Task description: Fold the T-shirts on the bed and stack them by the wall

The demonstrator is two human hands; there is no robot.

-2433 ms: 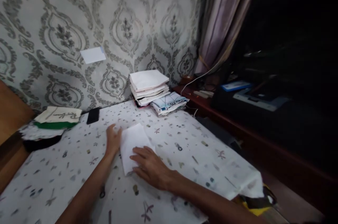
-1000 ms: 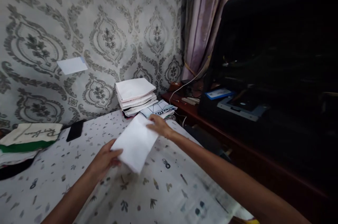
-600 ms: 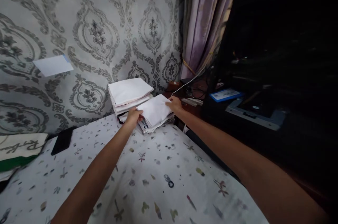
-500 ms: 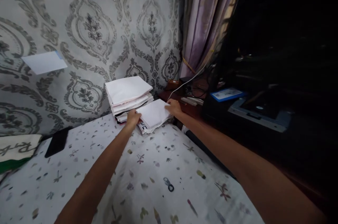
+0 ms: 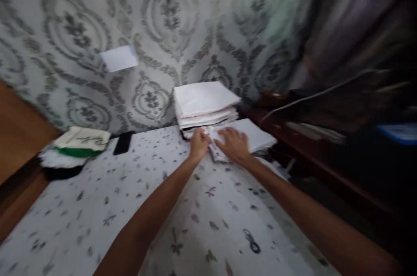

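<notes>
A lower white folded cloth stack [image 5: 256,133] lies on the patterned bedsheet. My right hand [image 5: 233,142] rests on its left part, fingers spread. At the stack's left edge, my left hand [image 5: 199,141] has its fingers pinched on a bit of white cloth. A taller stack of white folded cloths [image 5: 205,99] stands just behind, against the wall.
At the left are a black phone [image 5: 123,143] and a folded cream and green cloth [image 5: 83,139] on a small pile. A dark red table [image 5: 309,154] with a white cable borders the bed at the right. Paper [image 5: 120,58] hangs on the wall.
The view has turned left, so things appear further right. My right hand has moved from the lower stack's far right edge onto its left part, close to my left hand.
</notes>
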